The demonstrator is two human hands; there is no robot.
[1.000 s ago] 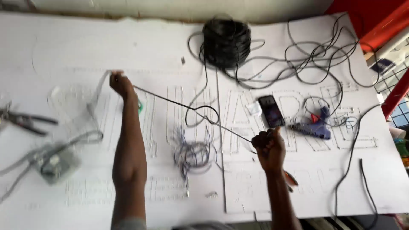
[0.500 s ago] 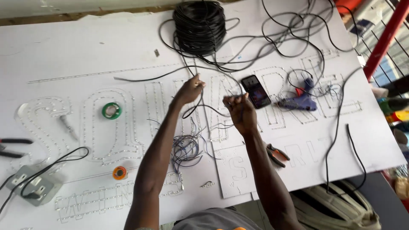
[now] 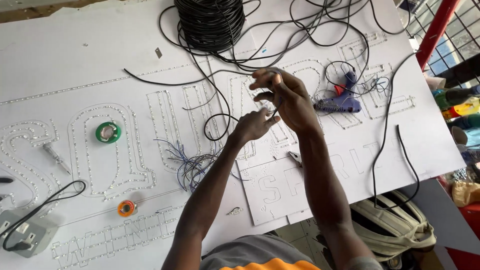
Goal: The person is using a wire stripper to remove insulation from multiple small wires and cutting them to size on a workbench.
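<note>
Overhead, two hands, left hand (image 3: 254,125) and right hand (image 3: 287,97) fingers pinching one thin wire (image 3: 275,107), one glue gun (image 3: 340,100), two tape rolls (image 3: 108,132).

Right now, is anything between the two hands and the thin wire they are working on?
Nothing visible. The left hand and right hand meet above the white sign board, both pinching the thin wire directly. The black cable coil and blue glue gun lie off to the sides.
</note>
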